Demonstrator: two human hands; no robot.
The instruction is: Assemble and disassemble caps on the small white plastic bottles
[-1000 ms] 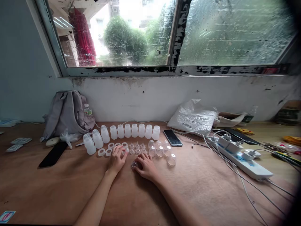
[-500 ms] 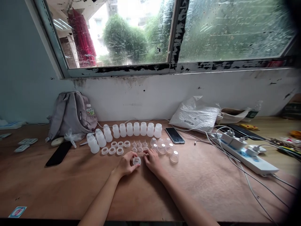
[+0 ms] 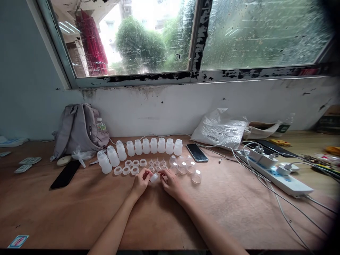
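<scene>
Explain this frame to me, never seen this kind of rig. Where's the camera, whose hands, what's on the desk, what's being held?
There is no machine here: a person works with two bare hands, and the single camera sits on their head, looking forward and down. The left hand and the right hand meet over a wooden desk below a window. Between their fingertips is a small clear plastic cap; it looks pinched mainly by the left hand, with the right touching it. Behind it stand a curved row of white plastic bottles, then white rings, tiny clear cones and clear domed cups. Also there: a grey backpack, two phones, a white plastic bag and a power strip with cables.
</scene>
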